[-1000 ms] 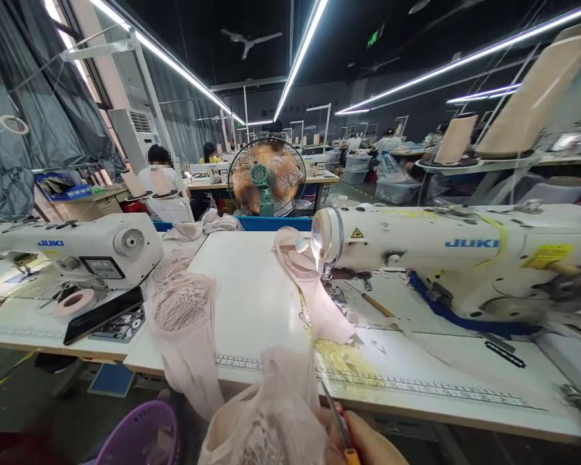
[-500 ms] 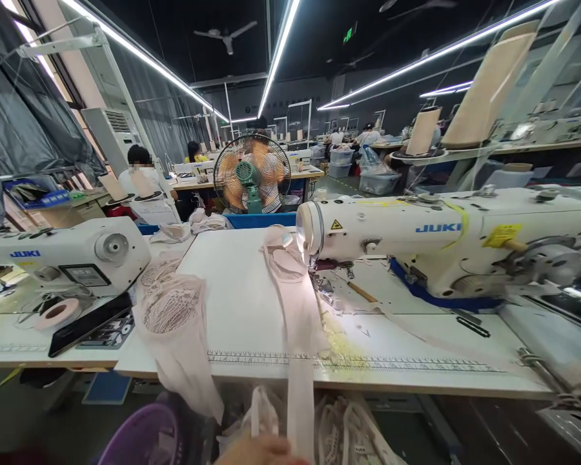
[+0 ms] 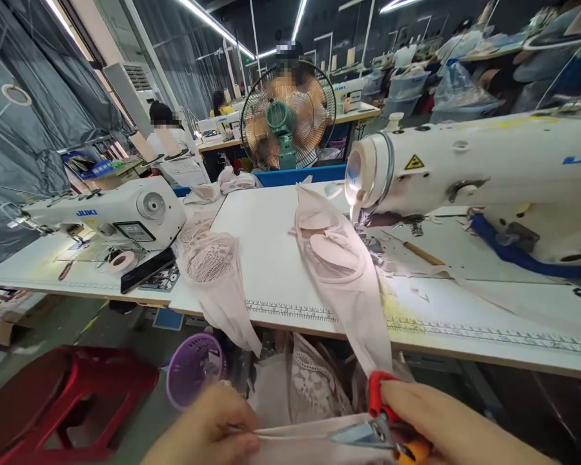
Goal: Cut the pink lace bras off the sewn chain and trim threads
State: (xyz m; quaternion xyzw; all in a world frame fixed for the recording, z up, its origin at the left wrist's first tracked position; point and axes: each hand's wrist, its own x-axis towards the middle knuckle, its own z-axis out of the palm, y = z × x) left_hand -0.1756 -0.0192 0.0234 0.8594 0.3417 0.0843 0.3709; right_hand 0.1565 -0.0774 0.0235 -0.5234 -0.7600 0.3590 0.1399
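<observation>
Below the white sewing table's front edge [image 3: 416, 336], my left hand [image 3: 208, 429] pinched the pale pink fabric strip [image 3: 295, 442] taut; my right hand [image 3: 445, 423], closed round red-handled snips [image 3: 375, 423], needed blades close to the seam.

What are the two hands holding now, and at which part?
The left hand pinches the pale fabric strip at its left end. The right hand grips red-and-orange thread snips by the handle, blades at the strip.

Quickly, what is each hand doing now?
Left hand: closed, pinching the fabric.
Right hand: closed on the scissors, blades at the fabric.
</observation>
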